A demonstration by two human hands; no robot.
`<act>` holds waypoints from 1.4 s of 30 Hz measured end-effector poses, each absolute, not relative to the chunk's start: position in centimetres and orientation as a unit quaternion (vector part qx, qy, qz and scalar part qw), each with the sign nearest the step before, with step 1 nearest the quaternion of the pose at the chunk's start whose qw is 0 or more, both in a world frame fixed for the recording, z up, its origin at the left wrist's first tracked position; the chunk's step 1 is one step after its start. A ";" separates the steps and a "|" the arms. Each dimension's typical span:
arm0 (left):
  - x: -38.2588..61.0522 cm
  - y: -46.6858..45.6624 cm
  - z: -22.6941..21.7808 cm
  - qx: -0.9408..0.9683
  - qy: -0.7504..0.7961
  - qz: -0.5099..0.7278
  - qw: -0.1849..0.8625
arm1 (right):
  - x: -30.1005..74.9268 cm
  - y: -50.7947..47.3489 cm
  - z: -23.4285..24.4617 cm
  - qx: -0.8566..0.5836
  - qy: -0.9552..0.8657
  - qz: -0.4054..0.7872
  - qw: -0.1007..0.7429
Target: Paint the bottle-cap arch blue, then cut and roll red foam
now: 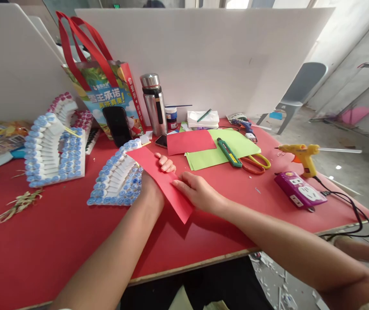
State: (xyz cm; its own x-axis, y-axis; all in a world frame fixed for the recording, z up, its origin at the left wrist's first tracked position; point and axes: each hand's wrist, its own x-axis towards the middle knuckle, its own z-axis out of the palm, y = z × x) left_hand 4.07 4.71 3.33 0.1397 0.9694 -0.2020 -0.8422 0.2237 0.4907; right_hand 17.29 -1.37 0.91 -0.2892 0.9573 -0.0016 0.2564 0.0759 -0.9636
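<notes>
A strip of red paper [163, 181] is held slanted above the table, in both my hands. My left hand [165, 164] is mostly behind it, with its fingers curled over the far edge. The right edge of the strip is pinched between the thumb and fingers of my right hand [200, 192]. Just left of my left hand lies a fan-shaped piece edged with blue paper rosettes [113, 183], partly covered by the strip. Beyond my hands, another red sheet [191, 142] rests on green paper [207, 159].
A green utility knife [229, 153] and scissors [256, 164] lie near the green paper. At right, a yellow glue gun [302, 156] stands by a purple power strip [300, 190]. A steel flask [154, 105], phone [117, 125] and shopping bag [107, 92] stand at the back.
</notes>
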 end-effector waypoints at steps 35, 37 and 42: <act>5.1 7.6 2.0 0.170 0.246 0.643 0.705 | 16.2 1.4 -0.1 -0.491 -0.601 0.459 0.433; 5.2 7.6 2.0 0.169 0.270 0.663 0.678 | 16.0 1.3 -0.2 -0.532 -0.652 0.348 0.412; 5.0 7.2 2.9 0.155 0.223 0.604 0.749 | 16.9 1.4 0.4 -0.446 -0.557 0.568 0.410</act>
State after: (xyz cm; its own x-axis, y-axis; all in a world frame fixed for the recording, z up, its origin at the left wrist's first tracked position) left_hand 4.99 7.15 2.88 0.1712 0.9743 -0.1464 -0.8356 0.2224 0.5023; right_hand 16.85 1.35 0.39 -0.2651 0.9630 -0.0493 0.0314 -0.0425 -0.9986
